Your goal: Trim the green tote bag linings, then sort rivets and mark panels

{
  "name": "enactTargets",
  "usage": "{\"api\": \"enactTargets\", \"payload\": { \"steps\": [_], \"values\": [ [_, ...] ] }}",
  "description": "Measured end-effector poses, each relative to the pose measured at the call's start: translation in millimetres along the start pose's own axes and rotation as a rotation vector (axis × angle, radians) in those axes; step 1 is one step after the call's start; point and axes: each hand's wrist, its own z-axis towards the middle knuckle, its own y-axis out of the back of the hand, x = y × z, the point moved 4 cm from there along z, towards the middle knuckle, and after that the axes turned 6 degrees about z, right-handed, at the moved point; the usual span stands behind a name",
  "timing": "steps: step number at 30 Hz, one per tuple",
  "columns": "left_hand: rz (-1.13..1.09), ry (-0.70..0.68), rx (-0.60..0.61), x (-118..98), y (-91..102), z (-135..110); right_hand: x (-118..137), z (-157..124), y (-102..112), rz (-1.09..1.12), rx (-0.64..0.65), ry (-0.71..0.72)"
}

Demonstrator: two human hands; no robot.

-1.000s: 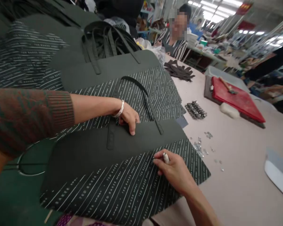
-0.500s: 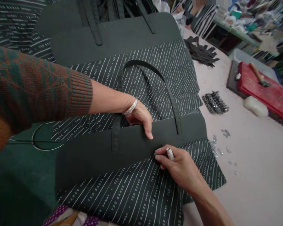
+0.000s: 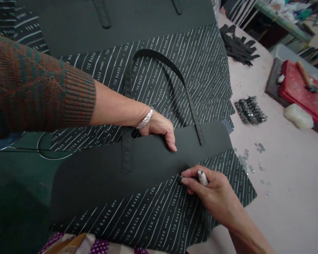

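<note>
My left hand (image 3: 161,128), with a silver bangle at the wrist, grips the top edge of a black bag panel (image 3: 95,173). Its thumb lies on the front face and the fingers are hidden behind. A strap handle (image 3: 161,60) loops up from this panel. Just below the plain black band, over the striped lettered fabric (image 3: 153,211), my right hand (image 3: 209,190) pinches a tiny dark piece (image 3: 180,179) between thumb and forefinger; its kind is unclear. A short white-wrapped stick (image 3: 202,177) is tucked in the same hand.
Behind lies another black and striped panel (image 3: 137,24). To the right on the pale table (image 3: 294,211) are dark strips (image 3: 238,46), a heap of small metal fasteners (image 3: 250,110), loose metal discs (image 3: 259,147), a whitish lump (image 3: 298,115) and a hammer (image 3: 307,77) on a red board (image 3: 294,84).
The view has shifted, so the rear panel sits higher in the picture. Both hands keep their hold; my right hand shows slightly lower and farther right, its fingertips still near the band's lower edge.
</note>
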Motion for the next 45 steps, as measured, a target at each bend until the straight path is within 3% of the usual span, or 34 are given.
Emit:
{"api": "enactTargets", "payload": {
  "steps": [15, 36, 45],
  "values": [
    [0.027, -0.027, 0.037, 1, 1.9, 4, 3, -1, -2, -0.022, -0.014, 0.039],
    [-0.033, -0.038, 0.091, 4, 2.4, 6, 7, 8, -1, -0.066, 0.064, 0.054],
    [-0.035, -0.01, 0.047, 3, 0.9, 4, 10, 10, -5, -0.102, 0.051, 0.069]
  ]
}}
